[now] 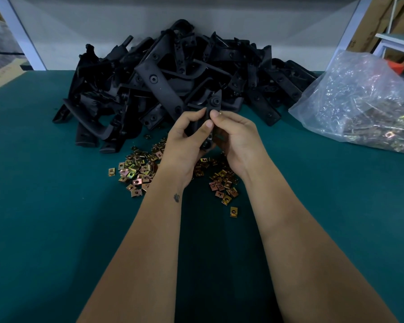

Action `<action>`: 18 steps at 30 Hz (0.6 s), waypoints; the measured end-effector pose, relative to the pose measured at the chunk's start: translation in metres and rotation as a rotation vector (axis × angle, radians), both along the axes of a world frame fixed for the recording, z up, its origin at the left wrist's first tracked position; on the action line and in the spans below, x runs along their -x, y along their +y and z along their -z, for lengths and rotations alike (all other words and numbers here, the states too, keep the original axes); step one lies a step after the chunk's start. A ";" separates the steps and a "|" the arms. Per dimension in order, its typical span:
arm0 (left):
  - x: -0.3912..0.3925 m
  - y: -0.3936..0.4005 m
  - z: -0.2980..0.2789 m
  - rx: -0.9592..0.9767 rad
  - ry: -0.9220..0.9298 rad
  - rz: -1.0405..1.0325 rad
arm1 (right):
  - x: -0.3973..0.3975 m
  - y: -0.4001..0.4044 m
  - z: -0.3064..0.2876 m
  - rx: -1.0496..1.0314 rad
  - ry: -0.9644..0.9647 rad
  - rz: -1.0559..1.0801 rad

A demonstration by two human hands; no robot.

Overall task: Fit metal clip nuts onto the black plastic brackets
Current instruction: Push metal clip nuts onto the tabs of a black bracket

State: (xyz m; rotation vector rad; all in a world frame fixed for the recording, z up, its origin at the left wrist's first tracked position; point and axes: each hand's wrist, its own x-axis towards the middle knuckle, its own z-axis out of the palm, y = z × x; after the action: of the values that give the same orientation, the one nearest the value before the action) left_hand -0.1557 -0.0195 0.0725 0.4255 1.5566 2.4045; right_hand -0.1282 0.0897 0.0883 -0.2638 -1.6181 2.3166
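Observation:
Both hands hold one black plastic bracket (215,101) upright above the green table. My left hand (187,138) grips its lower part, thumb against the front. My right hand (237,138) pinches the bracket's right edge with thumb and forefinger; a sliver of metal shows at the fingertip, mostly hidden. Loose brass-coloured clip nuts (135,170) lie scattered on the table under and beside my wrists. A big heap of black brackets (163,75) fills the table behind my hands.
A clear plastic bag of clip nuts (364,108) lies at the right. The green table mat (44,206) stretches left and towards me. A single clip nut (233,211) lies apart near my right forearm. Cardboard boxes stand at the far left and right.

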 end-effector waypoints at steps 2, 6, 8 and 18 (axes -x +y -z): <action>0.001 0.002 0.000 0.011 -0.002 -0.034 | 0.002 -0.001 -0.002 -0.051 -0.002 0.034; 0.001 0.005 -0.001 -0.075 -0.079 -0.052 | 0.005 -0.006 -0.003 -0.069 -0.036 0.084; 0.002 0.005 -0.002 -0.140 -0.113 -0.044 | 0.005 -0.008 -0.004 -0.039 -0.016 0.102; -0.001 0.005 -0.003 -0.144 -0.094 -0.077 | 0.002 -0.025 0.001 -0.657 0.088 0.362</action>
State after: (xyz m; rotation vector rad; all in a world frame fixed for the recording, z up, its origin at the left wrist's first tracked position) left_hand -0.1551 -0.0147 0.0750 0.2794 1.3900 2.5658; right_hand -0.1302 0.0652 0.0870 -0.2661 -1.9810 1.4246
